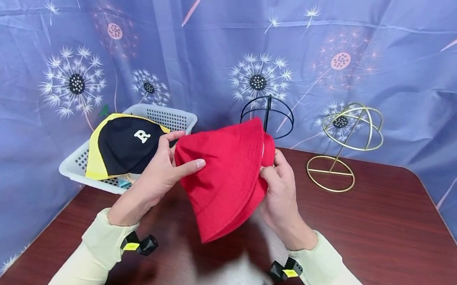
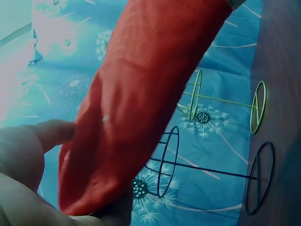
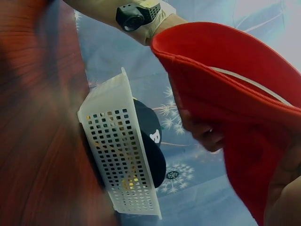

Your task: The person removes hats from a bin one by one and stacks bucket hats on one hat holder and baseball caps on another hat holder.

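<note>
Gripping red bucket hat (image 1: 223, 174) by crown with left hand (image 1: 159, 170) — pinching brim with right hand (image 1: 283, 193). Held between both above table (image 1: 389, 236), crown-left, opening right — on near side of black stand (image 1: 267, 112), itself closer to right hand.

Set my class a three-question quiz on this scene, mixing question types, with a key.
1. Which letter marks the black cloth cap in the pale, perforated plastic basket? A) K B) R C) S
2. True or false: in the head view, the gold wire stand is right of the black wire stand.
3. Which hands hold the red fabric bucket hat?

Key: 1. B; 2. true; 3. left hand and right hand
</note>
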### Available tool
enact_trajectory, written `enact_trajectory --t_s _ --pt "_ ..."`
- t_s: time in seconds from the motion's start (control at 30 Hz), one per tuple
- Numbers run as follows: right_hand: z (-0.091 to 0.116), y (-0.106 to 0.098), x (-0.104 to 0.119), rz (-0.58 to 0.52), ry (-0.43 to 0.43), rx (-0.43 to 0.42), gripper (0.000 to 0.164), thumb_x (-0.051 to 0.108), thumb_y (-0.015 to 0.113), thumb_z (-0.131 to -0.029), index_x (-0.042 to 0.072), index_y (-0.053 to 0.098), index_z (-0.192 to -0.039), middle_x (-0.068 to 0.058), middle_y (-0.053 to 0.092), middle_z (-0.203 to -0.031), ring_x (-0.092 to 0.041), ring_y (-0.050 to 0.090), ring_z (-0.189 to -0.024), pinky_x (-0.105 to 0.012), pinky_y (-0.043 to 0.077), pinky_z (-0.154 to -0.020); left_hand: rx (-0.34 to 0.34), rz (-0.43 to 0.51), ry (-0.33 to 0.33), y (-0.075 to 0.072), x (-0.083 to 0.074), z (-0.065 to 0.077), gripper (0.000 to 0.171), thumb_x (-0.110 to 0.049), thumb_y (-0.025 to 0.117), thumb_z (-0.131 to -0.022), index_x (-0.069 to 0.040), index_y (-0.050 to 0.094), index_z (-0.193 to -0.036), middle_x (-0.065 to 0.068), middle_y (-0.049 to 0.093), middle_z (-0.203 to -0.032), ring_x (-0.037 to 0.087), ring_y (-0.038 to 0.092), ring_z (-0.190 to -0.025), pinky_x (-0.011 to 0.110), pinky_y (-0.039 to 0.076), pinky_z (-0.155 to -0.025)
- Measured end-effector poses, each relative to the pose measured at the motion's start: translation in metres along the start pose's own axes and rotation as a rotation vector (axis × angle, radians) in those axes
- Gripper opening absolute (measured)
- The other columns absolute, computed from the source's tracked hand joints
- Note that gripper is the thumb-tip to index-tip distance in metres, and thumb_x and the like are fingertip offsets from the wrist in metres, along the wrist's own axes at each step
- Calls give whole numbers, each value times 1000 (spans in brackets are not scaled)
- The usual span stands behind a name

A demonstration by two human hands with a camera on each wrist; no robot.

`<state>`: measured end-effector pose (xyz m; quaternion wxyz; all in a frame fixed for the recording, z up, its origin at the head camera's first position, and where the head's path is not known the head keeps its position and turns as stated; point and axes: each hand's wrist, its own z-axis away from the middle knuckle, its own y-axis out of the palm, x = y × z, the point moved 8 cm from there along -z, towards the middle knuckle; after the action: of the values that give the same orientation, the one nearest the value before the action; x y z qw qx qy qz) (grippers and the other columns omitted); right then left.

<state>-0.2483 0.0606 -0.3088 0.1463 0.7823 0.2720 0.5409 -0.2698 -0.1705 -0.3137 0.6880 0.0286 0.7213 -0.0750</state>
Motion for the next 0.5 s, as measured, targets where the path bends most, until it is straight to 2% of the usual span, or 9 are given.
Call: enact_trajectory --t_s 0.17,0.33,0.5 --pt "4 -2 6 9 3 -6 31 -6 40 -97 5 55 -121 -9 63 -111 -20 68 -92 -27 60 -75 32 -86 4 9 5 -1 87 -19 78 -93 -17 17 -156 17 54 -141 28 67 -118 26 57 -95" --pt "8 -4 12 50 9 -12 32 -4 43 -97 5 55 -125 -12 62 -121 -21 69 -99 -29 62 -79 67 -149 47 22 6 -1 81 -20 78 -92 -16 24 -151 17 50 -143 27 61 -123 25 56 -95" --pt "9 -7 18 66 1 -16 33 -3 42 -97 6 54 -127 -13 63 -122 -22 70 -99 -30 63 -79 95 -200 114 37 3 -1 73 -21 77 -93 -13 29 -147 14 46 -144 30 60 -125 38 51 -104"
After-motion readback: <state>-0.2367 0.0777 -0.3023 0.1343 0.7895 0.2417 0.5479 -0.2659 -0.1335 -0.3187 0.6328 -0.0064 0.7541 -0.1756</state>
